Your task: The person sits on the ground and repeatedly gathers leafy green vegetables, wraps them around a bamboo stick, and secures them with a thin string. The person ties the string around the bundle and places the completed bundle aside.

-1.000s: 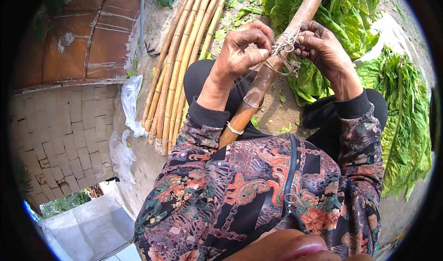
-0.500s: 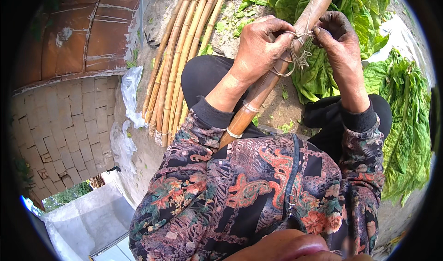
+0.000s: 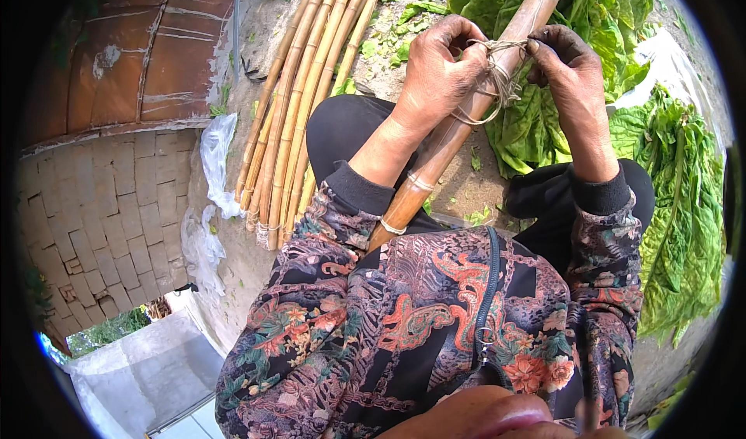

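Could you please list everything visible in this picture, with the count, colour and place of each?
Held pole: one, brown, slanting between the forearms
Twine: uncountable strands, pale tan, knotted at the pole
Bamboo poles: several, yellow-tan, bundled upper left of centre
Leaf heaps: two, green, top and right
White plastic: several pieces, left of the bamboo and far right
Rusty panel: one, red-brown, upper left
Bricks: many, tan, left
Sheet: one, pale grey, lower left
Jacket: one, dark multicoloured, lower centre
Trousers: one pair, black, around the pole
Left hand, right hand: two, soiled, pinching twine
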Action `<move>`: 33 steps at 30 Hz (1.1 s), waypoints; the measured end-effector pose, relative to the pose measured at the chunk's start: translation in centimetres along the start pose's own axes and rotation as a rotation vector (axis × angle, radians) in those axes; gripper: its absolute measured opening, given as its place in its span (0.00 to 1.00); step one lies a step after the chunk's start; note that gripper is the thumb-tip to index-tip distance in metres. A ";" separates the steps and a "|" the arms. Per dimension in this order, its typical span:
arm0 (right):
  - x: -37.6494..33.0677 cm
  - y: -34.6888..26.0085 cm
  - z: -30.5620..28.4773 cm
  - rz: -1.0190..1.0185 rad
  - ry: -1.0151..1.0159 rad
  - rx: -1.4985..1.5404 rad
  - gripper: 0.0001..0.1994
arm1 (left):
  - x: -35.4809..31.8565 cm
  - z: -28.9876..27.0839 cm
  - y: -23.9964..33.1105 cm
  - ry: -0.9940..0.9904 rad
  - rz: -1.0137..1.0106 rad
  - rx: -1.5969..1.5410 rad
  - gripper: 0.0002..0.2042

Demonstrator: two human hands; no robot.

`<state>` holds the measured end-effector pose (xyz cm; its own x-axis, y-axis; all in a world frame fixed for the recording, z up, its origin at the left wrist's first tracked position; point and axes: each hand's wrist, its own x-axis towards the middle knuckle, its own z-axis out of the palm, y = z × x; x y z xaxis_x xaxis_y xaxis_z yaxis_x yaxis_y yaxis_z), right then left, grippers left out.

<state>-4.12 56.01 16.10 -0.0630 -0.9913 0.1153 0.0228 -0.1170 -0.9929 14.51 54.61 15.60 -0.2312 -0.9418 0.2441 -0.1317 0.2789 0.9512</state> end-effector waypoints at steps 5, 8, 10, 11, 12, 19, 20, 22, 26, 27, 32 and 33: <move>0.8 0.6 -1.1 0.107 0.050 0.258 0.07 | 0.1 -0.9 -0.2 -0.027 -0.037 -0.573 0.06; 1.1 0.5 -1.2 0.129 0.115 0.292 0.08 | 0.3 -1.2 -0.7 -0.030 -0.025 -0.718 0.06; 1.1 0.0 -1.5 0.118 0.186 0.313 0.08 | 0.5 -2.0 -0.7 -0.036 -0.034 -0.777 0.08; 1.1 -0.1 -1.9 0.122 0.178 0.312 0.07 | 0.5 -2.1 -0.8 -0.021 -0.022 -0.828 0.08; 1.3 -0.2 -2.3 0.121 0.179 0.233 0.07 | 0.4 -2.3 -0.8 -0.006 -0.009 -0.879 0.08; 0.9 0.2 -0.7 -0.393 0.228 -0.441 0.17 | 0.7 -2.7 -1.4 -0.105 -0.081 -0.985 0.16; 0.5 -0.4 0.1 -0.466 0.210 -0.447 0.18 | 0.7 -2.6 -1.3 -0.109 -0.076 -0.995 0.16; 0.6 -0.5 1.2 -0.510 0.138 -0.401 0.20 | 0.7 -2.6 -1.4 -0.154 -0.083 -0.978 0.19; 1.4 -0.4 2.4 -0.451 0.105 -0.505 0.19 | 0.9 -1.4 -1.1 -0.217 -0.030 -0.957 0.22; 1.8 -0.1 2.3 -0.406 0.083 -0.501 0.16 | 1.1 -1.2 -1.3 -0.228 -0.016 -0.946 0.22; 2.9 0.3 2.3 -0.269 0.056 -0.368 0.09 | 1.1 -1.0 -0.9 -0.297 -0.015 -1.042 0.21; 3.3 0.5 1.9 -0.312 0.090 -0.358 0.09 | 1.3 -1.0 -1.1 -0.288 -0.005 -0.966 0.21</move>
<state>-2.45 52.55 16.02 -0.0985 -0.9013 0.4219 -0.3549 -0.3642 -0.8610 15.35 52.92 15.09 -0.4734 -0.8259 0.3063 0.6752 -0.1169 0.7283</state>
